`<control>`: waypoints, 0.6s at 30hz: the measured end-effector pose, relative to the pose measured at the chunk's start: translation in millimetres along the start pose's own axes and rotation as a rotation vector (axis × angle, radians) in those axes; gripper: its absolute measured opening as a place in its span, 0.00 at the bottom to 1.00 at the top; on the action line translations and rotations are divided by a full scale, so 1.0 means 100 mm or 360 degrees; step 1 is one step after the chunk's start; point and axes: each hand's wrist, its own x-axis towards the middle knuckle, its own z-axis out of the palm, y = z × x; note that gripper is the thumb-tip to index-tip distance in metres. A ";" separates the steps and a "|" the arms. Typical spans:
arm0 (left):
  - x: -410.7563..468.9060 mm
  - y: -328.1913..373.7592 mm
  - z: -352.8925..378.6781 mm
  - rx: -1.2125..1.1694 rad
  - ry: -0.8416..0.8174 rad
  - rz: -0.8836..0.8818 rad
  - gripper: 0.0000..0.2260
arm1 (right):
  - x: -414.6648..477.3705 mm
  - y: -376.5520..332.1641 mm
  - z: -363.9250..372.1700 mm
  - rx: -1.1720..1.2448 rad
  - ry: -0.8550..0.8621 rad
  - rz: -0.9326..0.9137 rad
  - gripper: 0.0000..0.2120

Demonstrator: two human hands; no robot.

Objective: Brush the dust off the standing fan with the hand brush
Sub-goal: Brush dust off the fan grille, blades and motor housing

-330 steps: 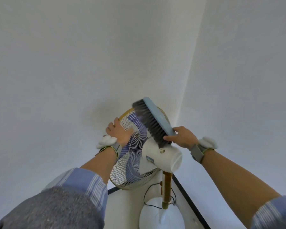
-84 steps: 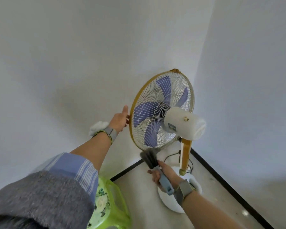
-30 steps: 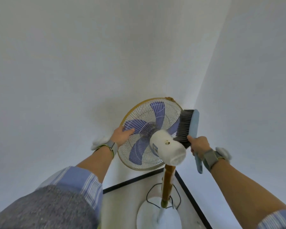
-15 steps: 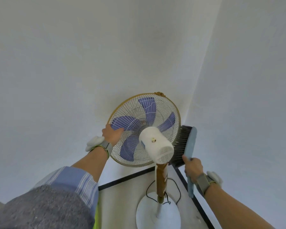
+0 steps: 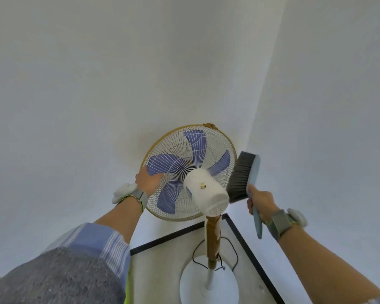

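Observation:
The standing fan [image 5: 180,159] stands in the room's corner, seen from behind: white wire cage with a gold rim, purple blades, a white motor housing [image 5: 206,194], a brown pole and a round white base. My left hand [image 5: 147,181] holds the cage's left rim, fingers over the wires. My right hand [image 5: 261,202] grips the light blue handle of the hand brush [image 5: 244,174]. The brush stands upright at the cage's right edge, its dark bristles against the rim and beside the motor housing.
Two white walls [image 5: 75,84] meet in a corner right behind the fan. A black skirting line [image 5: 250,249] runs along the floor. The fan's black cord [image 5: 233,253] loops around the pole over the base. A green edge of something [image 5: 126,288] shows below my left sleeve.
The view has shifted a little. The brush stays at the cage's right edge and has slid slightly along the rim. My left hand keeps its hold on the left rim.

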 end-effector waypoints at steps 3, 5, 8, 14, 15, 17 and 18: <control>-0.01 -0.04 -0.09 -0.0055 -0.0085 -0.0024 0.26 | -0.19 -0.41 0.15 0.0021 -0.0038 -0.0238 0.16; -0.01 -0.06 -0.18 -0.0070 -0.0170 -0.0077 0.29 | -0.37 -0.55 0.34 -0.0013 -0.0063 -0.0374 0.16; 0.01 -0.11 -0.28 -0.0070 -0.0263 -0.0116 0.30 | -0.68 -0.58 0.66 -0.0154 -0.0154 -0.0522 0.15; -0.05 -0.34 -0.73 0.0035 -0.0235 -0.0107 0.21 | -1.39 0.23 1.41 -0.0600 -0.0161 -0.0653 0.23; -0.06 -0.41 -0.81 0.0046 -0.0234 -0.0119 0.21 | -1.50 0.42 1.46 -0.0670 -0.0161 -0.0616 0.25; -0.08 -0.54 -0.95 0.0077 -0.0233 -0.0127 0.20 | -1.69 0.78 1.47 -0.0898 -0.0193 -0.0500 0.28; -0.11 -0.63 -1.06 0.0096 -0.0237 -0.0141 0.19 | -1.81 0.96 1.47 -0.0996 -0.0209 -0.0443 0.28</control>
